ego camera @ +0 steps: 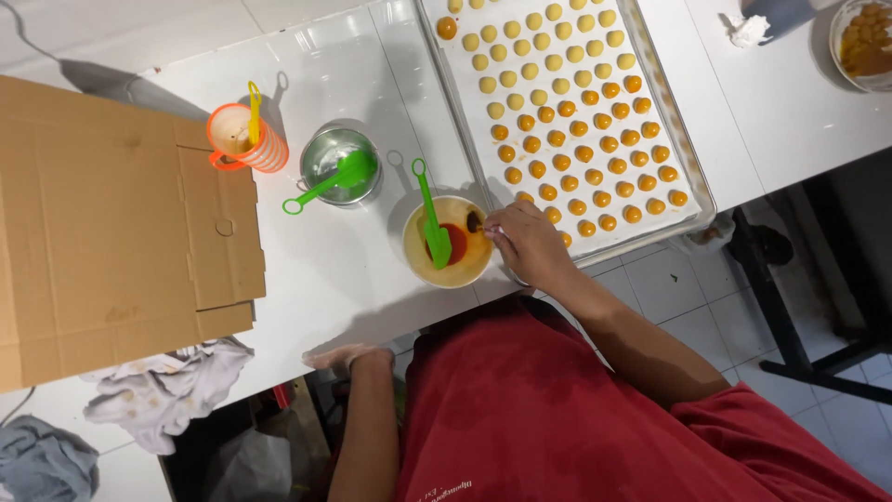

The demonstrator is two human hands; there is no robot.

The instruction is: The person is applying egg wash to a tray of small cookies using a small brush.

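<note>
On the white bench, just in front of the person in the red shirt, the right hand is curled at the rim of a small cream bowl. Its fingers are pinched together around something thin and dark-tipped that dips into the bowl at the right side; what exactly it is stays too small to tell. The bowl holds an orange-yellow liquid with a darker red patch in the middle, and a green spatula stands in it, handle leaning away from the person.

The left hand rests at the near edge of the bench, fingers laid flat and loosely spread, with nothing in it.

Just beyond the right hand, touching distance from the bowl, lies a large metal baking tray lined with pale paper and covered in rows of small round dough balls. Those nearer the person look darker orange and glossy; those farther off are pale yellow.

Left of the bowl sits a small steel bowl with a green scoop in it, and farther left an orange striped cup with a yellow utensil. A flattened cardboard box covers the left end, with a crumpled stained cloth near its front edge.
</note>
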